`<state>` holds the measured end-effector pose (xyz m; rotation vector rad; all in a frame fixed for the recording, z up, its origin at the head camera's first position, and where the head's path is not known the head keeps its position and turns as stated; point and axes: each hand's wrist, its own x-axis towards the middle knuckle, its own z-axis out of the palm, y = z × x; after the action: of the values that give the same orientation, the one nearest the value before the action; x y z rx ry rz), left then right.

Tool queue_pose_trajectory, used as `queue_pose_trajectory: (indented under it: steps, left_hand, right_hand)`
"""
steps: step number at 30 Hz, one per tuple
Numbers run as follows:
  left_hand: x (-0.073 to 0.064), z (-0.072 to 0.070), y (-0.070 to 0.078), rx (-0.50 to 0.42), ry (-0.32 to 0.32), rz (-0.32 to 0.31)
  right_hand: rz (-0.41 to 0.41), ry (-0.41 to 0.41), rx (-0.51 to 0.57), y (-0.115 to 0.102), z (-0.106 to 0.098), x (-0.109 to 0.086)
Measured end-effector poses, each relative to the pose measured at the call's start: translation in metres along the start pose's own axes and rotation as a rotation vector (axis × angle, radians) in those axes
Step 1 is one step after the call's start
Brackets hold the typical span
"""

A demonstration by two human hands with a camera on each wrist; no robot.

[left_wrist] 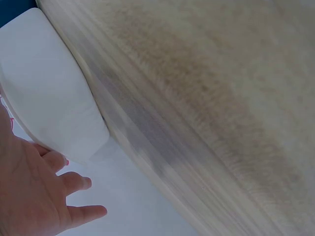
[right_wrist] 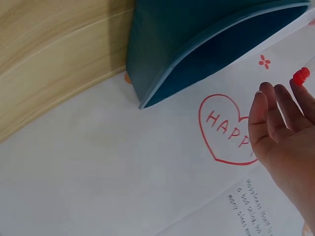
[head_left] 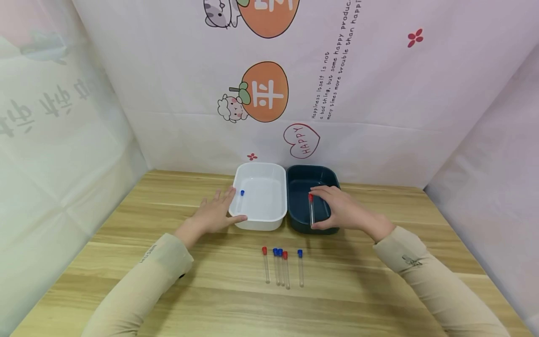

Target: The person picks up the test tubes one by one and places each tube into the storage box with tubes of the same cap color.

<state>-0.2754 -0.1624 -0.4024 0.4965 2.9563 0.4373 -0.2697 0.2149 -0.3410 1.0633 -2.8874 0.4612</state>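
In the head view my right hand (head_left: 347, 208) holds a clear test tube with a red cap (head_left: 311, 210), gripped between thumb and fingertip at its two ends. The tube is over the dark blue bin (head_left: 313, 169); its red cap (right_wrist: 301, 75) shows by the fingertips in the right wrist view. My left hand (head_left: 214, 214) rests at the left rim of the white bin (head_left: 263, 223), fingers spread. Inside that bin, a blue-capped tube (head_left: 242, 193) leans along the left wall. In the left wrist view the left fingers (left_wrist: 81, 213) extend past the white bin's side.
On the wooden table (head_left: 227, 290), in front of the bins, lie several capped tubes: a red-capped one (head_left: 265, 264) at left, a close group (head_left: 280, 267) with blue and red caps, and a blue-capped one (head_left: 301, 267) at right. A printed cloth (head_left: 189, 140) hangs behind the bins.
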Motion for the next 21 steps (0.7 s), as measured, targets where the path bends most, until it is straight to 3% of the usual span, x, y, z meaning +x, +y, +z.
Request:
queue_pose_trajectory:
  steps: [21]
  left_hand:
    - [0.000, 0.000, -0.002, -0.011, 0.000, 0.002]
  right_hand:
    - [0.090, -0.089, -0.036, 0.023, 0.011, 0.045]
